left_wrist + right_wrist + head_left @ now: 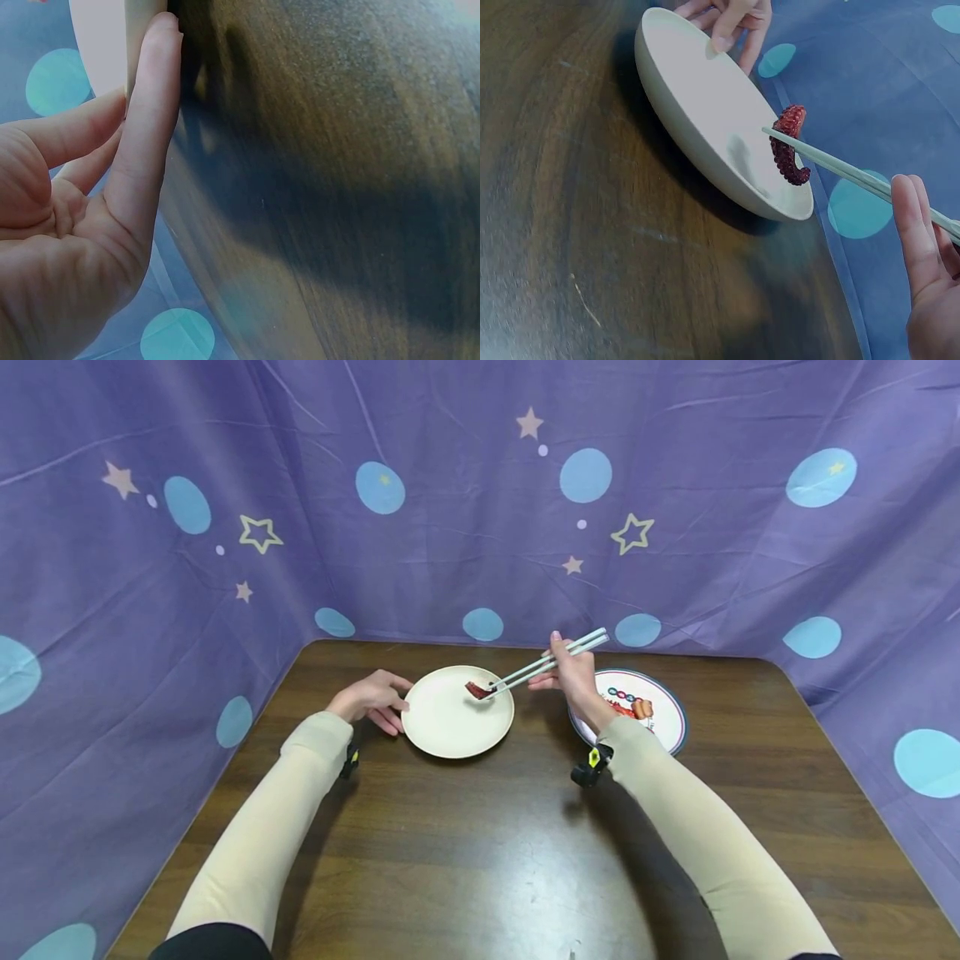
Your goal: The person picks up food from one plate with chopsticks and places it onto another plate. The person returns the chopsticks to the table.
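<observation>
My left hand [375, 697] pinches the left rim of a plain cream plate [442, 722], its thumb at the rim and other fingers along the side and underneath. In the left wrist view those fingers [146, 120] lie against the plate's edge. My right hand [575, 678] holds a pair of pale green chopsticks [543, 666]. Their tips pinch a dark red, curled piece that looks like an octopus tentacle [787, 146], over the right part of the cream plate. In the right wrist view small bumps run along the tentacle.
A white plate with a blue rim [678, 714] stands at the right, partly under my right forearm. On it are brown pieces [642, 708] and a red item or print. The brown wooden table [450, 860] meets a purple curtain [480, 568] at the back and sides.
</observation>
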Tool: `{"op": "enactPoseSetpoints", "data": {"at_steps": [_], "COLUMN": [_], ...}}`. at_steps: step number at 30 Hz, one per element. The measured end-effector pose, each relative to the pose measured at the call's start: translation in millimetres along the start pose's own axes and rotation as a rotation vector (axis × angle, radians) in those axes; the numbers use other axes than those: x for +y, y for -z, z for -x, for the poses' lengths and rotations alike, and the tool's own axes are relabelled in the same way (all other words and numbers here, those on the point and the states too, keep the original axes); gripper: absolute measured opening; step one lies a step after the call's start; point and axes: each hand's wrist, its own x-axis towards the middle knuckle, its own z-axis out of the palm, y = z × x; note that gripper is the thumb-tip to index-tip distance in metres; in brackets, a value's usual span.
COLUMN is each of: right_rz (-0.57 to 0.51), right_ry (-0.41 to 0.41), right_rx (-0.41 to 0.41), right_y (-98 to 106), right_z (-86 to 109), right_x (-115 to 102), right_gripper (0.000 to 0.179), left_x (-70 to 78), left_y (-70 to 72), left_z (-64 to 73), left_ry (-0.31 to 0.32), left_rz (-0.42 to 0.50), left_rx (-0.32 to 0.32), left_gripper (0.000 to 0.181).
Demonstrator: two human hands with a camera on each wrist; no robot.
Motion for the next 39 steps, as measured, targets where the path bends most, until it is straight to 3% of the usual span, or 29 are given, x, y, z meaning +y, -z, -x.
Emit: {"op": "enactPoseSetpoints", "data": {"at_steps": [39], "right_rz": [-0.002], "right_ry": [-0.01], "right_rx": [-0.032], "right_y": [-55.0], "right_z": [4.5], "right_x": [21.1], "right_gripper": [0.054], "left_x": [-0.6], "left_y": [0.5], "left_z": [-3.2], "left_ry": [0.007], "left_rz": [0.033], "left_rx": [-0.011], "left_gripper": [0.061]}}
